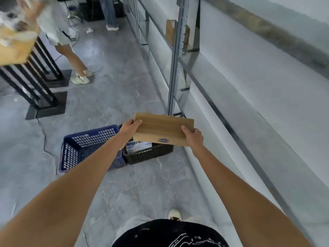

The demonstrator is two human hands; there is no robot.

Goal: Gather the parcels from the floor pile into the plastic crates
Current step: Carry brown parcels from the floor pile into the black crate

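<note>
Holding one item: a flat brown cardboard parcel, gripped at both ends, you stood over the crates with both arms stretched forward. Your left hand clasped the parcel's left end, thumb laid across the top face, fingers curled underneath. Your right hand clasped the right end in the same way, thumb on top. The parcel was carried in the air, tilted slightly, above and partly in front of the black crate; a small blue oval mark showed near its front edge.

Crates, two, on the grey floor, standing side by side and touching:
- black crate, lattice walls, to the right; it held a white package with blue print, partly hidden by the parcel.
- blue crate, lattice walls, to the left; your left forearm crossed over its right half, and its inside could not be fully seen.

Surroundings:
- metal shelving along the white wall on your right, with a brown box on an upper shelf.
- table with black slatted legs at the far left, a blurred cardboard box on it.
- another person's legs and pale shoes beside that table; a further pair of legs farther back.
- your own pale shoe at the bottom of the view.
</note>
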